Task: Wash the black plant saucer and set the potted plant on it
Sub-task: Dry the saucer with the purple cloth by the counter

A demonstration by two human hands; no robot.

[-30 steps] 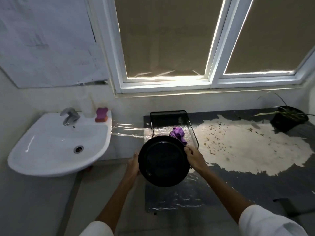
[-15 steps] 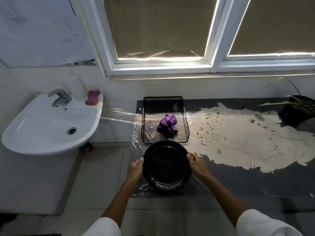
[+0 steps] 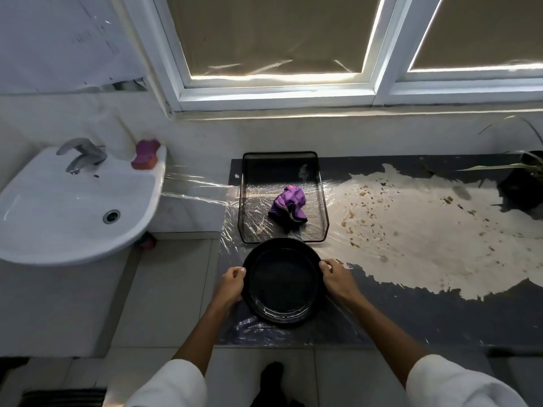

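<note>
Low in the middle of the frame, both hands hold the black saucer [image 3: 283, 282] by its rim, the left hand [image 3: 230, 284] curled round its left edge and the right hand [image 3: 336, 279] round its right. It sits over the plastic-covered dark counter [image 3: 411, 312], just below the mesh tray [image 3: 321, 201] with a purple cloth [image 3: 289, 204], well apart from the potted plant [image 3: 523, 183] at far right
</note>
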